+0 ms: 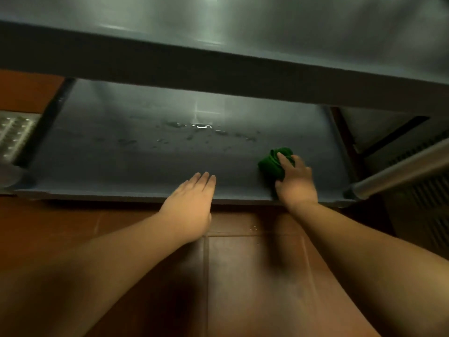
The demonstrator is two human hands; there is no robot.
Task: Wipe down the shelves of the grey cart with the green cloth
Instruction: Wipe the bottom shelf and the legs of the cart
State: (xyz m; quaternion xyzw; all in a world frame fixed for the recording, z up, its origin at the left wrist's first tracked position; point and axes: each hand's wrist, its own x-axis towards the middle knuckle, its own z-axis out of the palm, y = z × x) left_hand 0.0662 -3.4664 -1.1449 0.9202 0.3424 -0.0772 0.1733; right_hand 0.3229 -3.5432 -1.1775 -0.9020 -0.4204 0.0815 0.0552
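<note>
The green cloth [273,164] is found bunched on the lower shelf [145,154] of the grey cart [218,66], toward its right front corner. It is gripped from above by the right hand [295,181], fingers curled over the wad. The left hand [192,203] is laid flat over the shelf's front edge, fingers straight and together. The cloth is judged soft, light and compliant, best held bunched under the palm. Water droplets [201,128] are noted mid-shelf, so a slippery surface is expected.

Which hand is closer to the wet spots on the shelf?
Right. The right hand holds the green cloth just below the wet spots; the left hand rests farther back.
</note>
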